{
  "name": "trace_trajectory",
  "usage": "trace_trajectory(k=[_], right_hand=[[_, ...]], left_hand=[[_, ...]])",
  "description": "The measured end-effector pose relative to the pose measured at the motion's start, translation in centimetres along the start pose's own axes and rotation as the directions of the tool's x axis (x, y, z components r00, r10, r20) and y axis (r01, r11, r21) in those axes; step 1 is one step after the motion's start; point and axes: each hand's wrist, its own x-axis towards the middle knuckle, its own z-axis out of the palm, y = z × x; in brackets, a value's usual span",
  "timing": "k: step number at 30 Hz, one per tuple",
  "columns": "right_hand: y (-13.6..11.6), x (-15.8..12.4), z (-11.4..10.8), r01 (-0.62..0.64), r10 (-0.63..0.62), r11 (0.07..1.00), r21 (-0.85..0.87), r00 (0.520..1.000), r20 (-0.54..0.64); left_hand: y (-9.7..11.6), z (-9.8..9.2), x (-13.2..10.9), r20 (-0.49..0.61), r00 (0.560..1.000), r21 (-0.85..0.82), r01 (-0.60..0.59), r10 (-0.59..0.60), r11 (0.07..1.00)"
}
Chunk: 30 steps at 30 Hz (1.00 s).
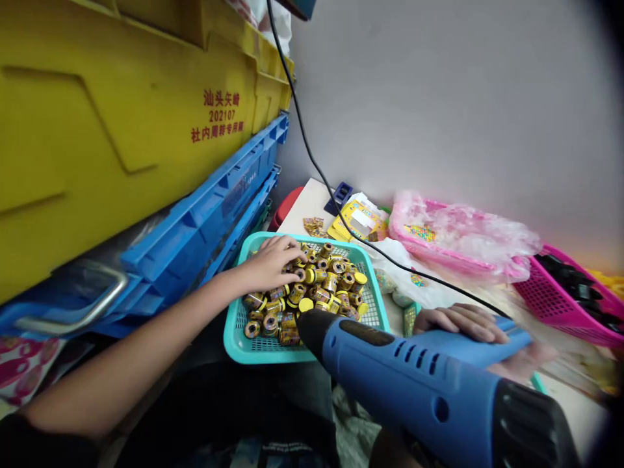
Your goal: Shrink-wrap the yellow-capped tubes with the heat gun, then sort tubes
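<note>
My left hand reaches into a teal mesh basket and rests on a heap of several small yellow-capped jars with printed wraps; its fingers curl down among them, and I cannot make out whether they grip one. My right hand is wrapped round the handle of a blue heat gun, whose black nozzle points at the jars near the basket's front edge.
Stacked yellow and blue crates form a wall on the left. A black cable runs down to the gun. Pink baskets, one plastic-covered, and yellow packets lie at the back of the table.
</note>
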Motion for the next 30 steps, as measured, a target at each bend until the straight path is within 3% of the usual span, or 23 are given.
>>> trace_trajectory(k=[3,5,10,14,19,26,30], right_hand=[[1.7,0.0,-0.1,0.123,-0.113,0.941,-0.316,0.992,0.049],[2.8,0.1,-0.3,0.136,-0.125,0.925,-0.356,0.991,0.053],[3.8,-0.2,-1.1,0.020,0.033,0.906,-0.422,0.992,0.119],[3.7,-0.2,-2.1,-0.094,0.207,0.866,-0.490,0.961,0.183],[4.4,-0.4,-2.6,-0.152,0.283,0.862,-0.483,0.936,0.211],[4.9,-0.6,-2.3,-0.155,0.298,0.850,-0.503,0.930,0.216],[5.5,-0.6,-2.2,-0.147,0.286,0.837,-0.526,0.939,0.193]], left_hand=[[0.0,-1.9,-0.5,-0.004,0.999,-0.074,-0.053,0.053,0.996],[0.0,-2.9,-1.6,-0.039,0.998,-0.100,-0.050,0.047,0.994],[-0.3,-3.4,-5.6,-0.193,0.977,-0.183,0.058,-0.093,0.981],[-0.8,-2.4,-8.5,-0.295,0.907,-0.305,0.210,-0.302,0.929],[-2.0,-0.9,-10.9,-0.401,0.752,-0.414,0.361,-0.523,0.836],[-2.3,0.0,-11.4,-0.410,0.688,-0.473,0.401,-0.598,0.785],[-2.4,0.3,-11.4,-0.405,0.673,-0.484,0.416,-0.619,0.770]])
